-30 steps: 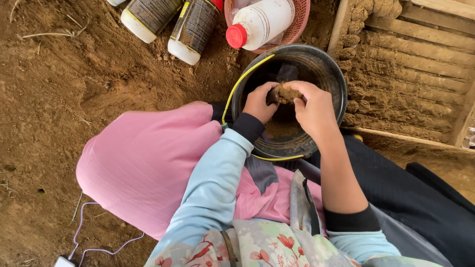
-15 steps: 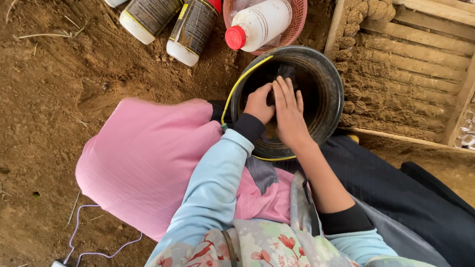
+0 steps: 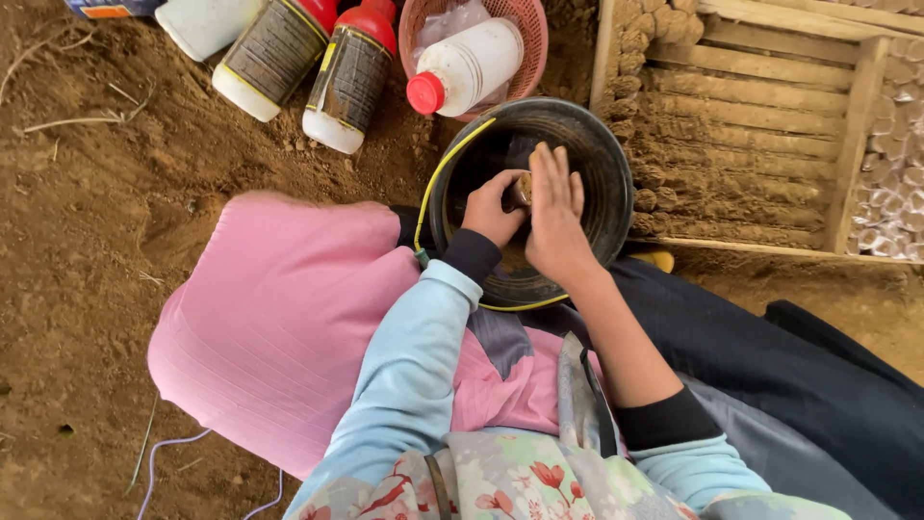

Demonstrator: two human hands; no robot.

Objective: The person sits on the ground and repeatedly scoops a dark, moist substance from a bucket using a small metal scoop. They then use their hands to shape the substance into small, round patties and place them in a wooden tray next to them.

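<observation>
Brown soil lump point(image 3: 523, 189) was gripped by your left hand point(image 3: 493, 214) while your flat, open right hand point(image 3: 555, 223) pressed it; firm, even pressure over the black bucket point(image 3: 604, 173) suited this.

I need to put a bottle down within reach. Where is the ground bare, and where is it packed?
Bare dirt lies left of the pink lap, below the bottles. It is crowded around the bucket: both hands, left hand and right hand, fill it, with the basket above and the wooden tray on its right.
</observation>
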